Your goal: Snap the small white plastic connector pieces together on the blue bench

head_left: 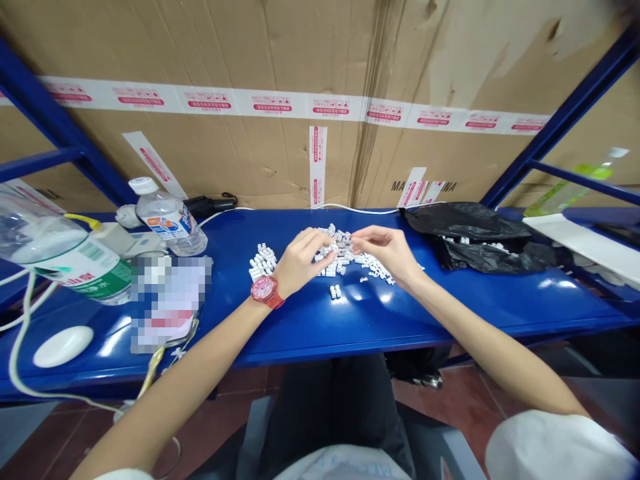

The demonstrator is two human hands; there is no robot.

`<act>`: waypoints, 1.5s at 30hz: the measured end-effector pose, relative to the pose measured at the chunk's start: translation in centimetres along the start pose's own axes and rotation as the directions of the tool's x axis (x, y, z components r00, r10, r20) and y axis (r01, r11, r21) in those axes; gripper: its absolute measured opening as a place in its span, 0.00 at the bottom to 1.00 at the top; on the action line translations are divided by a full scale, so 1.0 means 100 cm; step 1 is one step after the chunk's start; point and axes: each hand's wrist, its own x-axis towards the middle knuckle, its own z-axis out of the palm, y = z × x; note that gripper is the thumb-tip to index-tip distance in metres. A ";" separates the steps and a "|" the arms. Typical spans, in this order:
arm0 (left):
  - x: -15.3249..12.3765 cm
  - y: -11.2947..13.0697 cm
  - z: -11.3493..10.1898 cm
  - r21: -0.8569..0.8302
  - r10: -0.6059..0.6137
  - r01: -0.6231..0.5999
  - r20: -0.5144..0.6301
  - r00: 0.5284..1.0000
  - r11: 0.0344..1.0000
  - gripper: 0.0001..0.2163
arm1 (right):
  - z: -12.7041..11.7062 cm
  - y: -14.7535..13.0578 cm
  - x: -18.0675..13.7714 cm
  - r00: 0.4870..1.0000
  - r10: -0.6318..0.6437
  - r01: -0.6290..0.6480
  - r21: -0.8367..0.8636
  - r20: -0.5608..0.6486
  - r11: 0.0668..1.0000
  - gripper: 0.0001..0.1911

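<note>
My left hand (303, 257), with a red watch (266, 291) on the wrist, is closed in a pinch on a small white plastic piece (332, 249). Facing it across a narrow gap, my right hand (384, 248) also has thumb and forefinger pinched together; what sits between them is too small to make out. Under and behind both hands lies a loose heap of small white plastic pieces (373, 265). A second pile of white pieces (263, 261) is just left of my left hand. Two white pieces (335, 292) stand side by side nearer the front edge.
A black plastic bag (470, 227) with white pieces lies on the right of the blue table (300, 333). Bottles (173, 223), cables and a white computer mouse (63, 347) crowd the left. Behind stands a large cardboard box (240, 153); a white tray (585, 243) is far right.
</note>
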 end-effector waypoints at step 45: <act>0.000 -0.046 -0.012 0.323 -0.328 0.323 -0.043 0.944 0.889 0.11 | -0.011 0.011 -0.002 0.920 -0.246 0.391 -0.767 0.305 0.509 0.10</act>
